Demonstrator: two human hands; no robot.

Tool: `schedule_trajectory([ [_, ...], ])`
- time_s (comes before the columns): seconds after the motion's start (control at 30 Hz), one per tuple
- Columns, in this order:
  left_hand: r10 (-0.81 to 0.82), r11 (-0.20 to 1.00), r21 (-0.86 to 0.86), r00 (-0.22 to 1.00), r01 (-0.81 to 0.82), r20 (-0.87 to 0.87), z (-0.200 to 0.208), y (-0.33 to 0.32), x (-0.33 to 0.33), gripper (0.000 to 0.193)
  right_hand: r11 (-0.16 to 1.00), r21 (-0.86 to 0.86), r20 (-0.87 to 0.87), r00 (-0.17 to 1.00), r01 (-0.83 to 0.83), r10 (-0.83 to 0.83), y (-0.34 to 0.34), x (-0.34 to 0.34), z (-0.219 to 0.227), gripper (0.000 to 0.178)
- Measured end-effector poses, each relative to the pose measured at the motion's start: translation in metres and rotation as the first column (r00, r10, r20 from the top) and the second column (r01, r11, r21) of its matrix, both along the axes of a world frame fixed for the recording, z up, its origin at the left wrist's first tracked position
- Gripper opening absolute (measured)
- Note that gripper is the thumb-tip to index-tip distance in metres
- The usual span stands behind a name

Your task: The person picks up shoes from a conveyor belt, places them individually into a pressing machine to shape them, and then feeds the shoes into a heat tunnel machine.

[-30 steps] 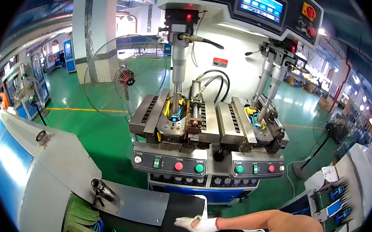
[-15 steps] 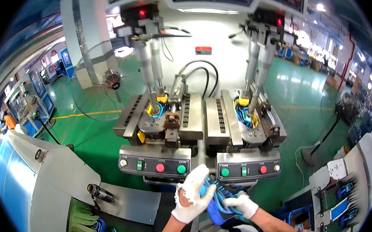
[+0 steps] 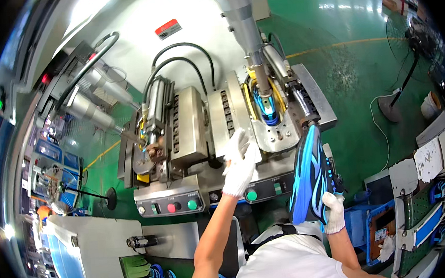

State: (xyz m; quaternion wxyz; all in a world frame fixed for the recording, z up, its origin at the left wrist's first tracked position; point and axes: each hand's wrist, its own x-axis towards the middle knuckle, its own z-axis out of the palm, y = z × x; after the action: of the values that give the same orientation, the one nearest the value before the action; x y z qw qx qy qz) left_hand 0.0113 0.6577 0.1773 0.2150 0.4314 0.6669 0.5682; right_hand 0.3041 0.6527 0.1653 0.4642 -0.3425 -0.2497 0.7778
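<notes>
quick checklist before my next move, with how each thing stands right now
1. Shoe secured: ok, the right hand grips its heel end.
2. Left hand unloaded: ok, nothing shows in it.
3. Left hand away from the machine: not ok, it is at the right station; whether it touches, cannot tell.
4. Right station free: not ok, a blue piece sits under the post.
5. Left station free: cannot tell, its own parts hide much of it.
6. Green button by the left wrist unobstructed: ok, it shows fully.
</notes>
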Motion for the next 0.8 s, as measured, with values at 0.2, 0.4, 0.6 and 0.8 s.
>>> schedule_trajectory([
  [0.2,0.102,0.872,-0.444,0.963,-0.208,-0.251,-0.048,0.174,-0.008,0.081,0.990,-0.094,0.066,0.993,0.101,-0.096,0.025,0.046,-0.029,0.055],
  [0.4,0.157,0.806,-0.451,0.874,-0.382,-0.459,-0.133,0.257,-0.044,0.091,0.974,-0.063,0.273,0.943,0.215,-0.191,0.013,0.062,-0.030,0.066],
  [0.6,0.231,0.887,-0.406,0.973,-0.221,-0.025,-0.090,0.212,-0.093,0.051,0.982,-0.101,0.329,0.937,0.161,-0.120,0.046,0.032,-0.013,0.038],
  [0.8,0.104,0.987,-0.149,0.949,-0.062,0.297,-0.014,0.048,-0.032,0.066,0.971,0.237,0.448,0.891,-0.035,-0.077,0.130,-0.039,0.001,0.027],
])
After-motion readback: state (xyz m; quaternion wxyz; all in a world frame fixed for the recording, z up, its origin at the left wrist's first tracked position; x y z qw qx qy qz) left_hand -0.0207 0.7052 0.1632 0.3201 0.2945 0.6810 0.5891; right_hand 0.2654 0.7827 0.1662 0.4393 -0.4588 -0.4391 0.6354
